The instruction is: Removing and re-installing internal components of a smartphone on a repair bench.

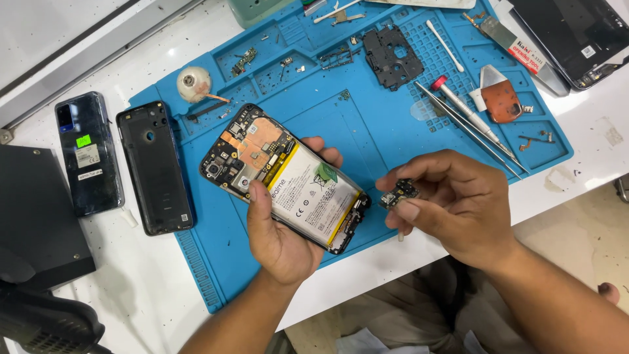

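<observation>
Blue mat (367,124) underneath; left hand (278,229) gripping opened phone (285,177) face-down for access, right hand (452,203) pinching probably a small circuit board (398,193).

It looked like a phone repair workshop: a blue repair mat (386,131) covered the white worktop (131,295), strewn with tweezers (468,128), a screwdriver (462,105), small circuit parts (247,60) and, at left, two back covers (155,167).

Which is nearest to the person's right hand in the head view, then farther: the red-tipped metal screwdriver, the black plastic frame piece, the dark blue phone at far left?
From the right hand:
1. Red-tipped metal screwdriver, just above it.
2. Black plastic frame piece, upper mat.
3. Dark blue phone, far left, off the mat.
</observation>
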